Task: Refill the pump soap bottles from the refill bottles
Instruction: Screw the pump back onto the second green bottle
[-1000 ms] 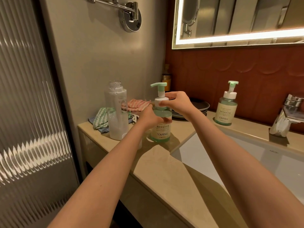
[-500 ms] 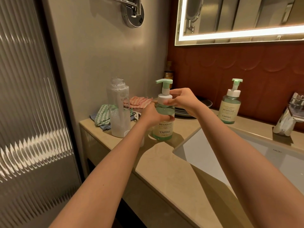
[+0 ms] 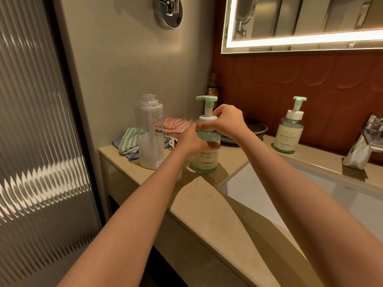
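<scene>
A green YAPING pump soap bottle (image 3: 205, 160) stands on the beige counter (image 3: 207, 199) left of the sink. My left hand (image 3: 191, 141) grips its body from the left. My right hand (image 3: 227, 123) holds the white collar of its pump head (image 3: 207, 108), fingers curled round it. A tall clear refill bottle (image 3: 149, 139), uncapped and foamy inside, stands just left of my left hand. A second pump soap bottle (image 3: 289, 132) stands against the back wall to the right, untouched.
A white sink basin (image 3: 290, 195) lies right of the held bottle, with a chrome faucet (image 3: 364, 146) at far right. Folded cloths (image 3: 132, 141) and dark plates (image 3: 255, 129) sit behind. A small white cap (image 3: 160, 160) rests by the refill bottle's base.
My right hand has shifted round the pump collar, its fingers now further over it. The left hand keeps its grip on the bottle, which stays in place.
</scene>
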`<state>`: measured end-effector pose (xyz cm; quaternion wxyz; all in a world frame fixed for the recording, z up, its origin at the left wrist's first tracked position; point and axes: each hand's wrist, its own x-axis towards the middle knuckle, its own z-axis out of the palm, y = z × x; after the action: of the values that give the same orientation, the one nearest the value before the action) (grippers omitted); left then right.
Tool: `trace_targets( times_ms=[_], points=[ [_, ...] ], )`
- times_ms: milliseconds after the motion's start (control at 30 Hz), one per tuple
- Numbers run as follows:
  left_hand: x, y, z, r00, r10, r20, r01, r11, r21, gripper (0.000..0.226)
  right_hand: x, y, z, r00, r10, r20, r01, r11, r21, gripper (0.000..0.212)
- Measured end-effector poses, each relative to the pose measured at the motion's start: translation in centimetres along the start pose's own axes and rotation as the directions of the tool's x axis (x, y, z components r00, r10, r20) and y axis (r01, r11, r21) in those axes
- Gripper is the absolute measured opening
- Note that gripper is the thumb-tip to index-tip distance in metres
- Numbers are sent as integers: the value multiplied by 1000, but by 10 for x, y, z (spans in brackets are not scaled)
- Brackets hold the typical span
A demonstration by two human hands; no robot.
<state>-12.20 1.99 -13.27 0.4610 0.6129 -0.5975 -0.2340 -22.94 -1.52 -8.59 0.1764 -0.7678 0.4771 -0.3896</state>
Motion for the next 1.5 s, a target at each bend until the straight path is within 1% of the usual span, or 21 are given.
trace_targets(
  times_ms=[100,167,267,300,400,533,600,633,700,733,867,933,1000,1033,1067,1133,1167,1200,1267,1400,1500],
  points=[
    [0,0,0,1000,-5,-5,5,1000,-15,78,0,-2,8,999,3,-45,-6,999,-53,64],
    [-1,1,-1,1000,-6,12,7,1000,-27,77,1,-3,7,999,8,35,-8,1000,-19,63],
    [-2,2,-1,1000,-3,23,3,1000,-25,78,1,-6,-1,979,35,200,-84,968,238,36],
    [-2,2,-1,1000,1,22,-1,1000,-20,78,0,-7,-4,974,42,225,-102,959,263,28],
    [-2,3,-1,1000,9,14,-9,1000,-19,75,0,-4,-9,981,27,191,-64,979,192,26],
    [-1,1,1,1000,8,-2,-8,1000,-5,76,-2,-7,-3,1000,8,9,-7,1000,-18,56],
    [-2,0,1,1000,1,-11,-1,1000,-14,75,-2,-9,-5,999,-20,46,24,996,-83,60],
    [-2,1,1,1000,-6,-11,6,1000,-29,74,-1,-9,-6,993,-24,112,27,999,-26,56],
    [-3,1,1,1000,-2,-1,2,1000,-28,72,-3,-11,-10,969,0,248,-50,980,194,45],
    [-3,2,1,1000,0,1,0,1000,-20,71,-4,-10,-11,962,4,272,-76,964,255,40],
    [-4,2,0,1000,-6,-2,6,1000,-27,71,-1,-8,-10,988,-17,151,5,997,79,38],
    [-4,1,1,1000,-3,-14,2,1000,-15,73,-2,-11,-8,996,-34,81,38,998,-41,43],
    [-3,0,2,999,1,-37,-1,1000,2,75,-1,-14,-6,996,-58,68,69,984,-165,48],
    [-3,0,2,999,-2,-44,2,1000,0,76,-1,-14,-6,993,-56,101,74,981,-178,47],
    [-2,0,2,999,-6,-43,6,1000,-8,77,-1,-15,-7,987,-41,156,61,990,-129,43],
    [-1,-1,2,1000,-12,-25,12,1000,-11,79,-4,-15,-9,960,5,279,-29,996,82,27],
    [-1,-1,2,1000,-12,-21,12,1000,-4,80,-5,-15,-11,950,18,313,-69,986,153,25],
    [-1,0,2,1000,-14,-23,14,1000,1,79,-6,-14,-13,949,23,314,-81,982,173,32],
    [-1,0,2,999,-4,-34,5,1000,8,76,-6,-10,-16,963,9,269,-43,992,119,42],
    [-4,2,1,999,23,-29,-22,999,27,68,-6,-6,-17,991,-41,130,47,998,-45,38],
    [-3,2,1,999,16,-29,-15,999,28,70,-4,-5,-15,992,-37,117,47,996,-79,46]
  ],
)
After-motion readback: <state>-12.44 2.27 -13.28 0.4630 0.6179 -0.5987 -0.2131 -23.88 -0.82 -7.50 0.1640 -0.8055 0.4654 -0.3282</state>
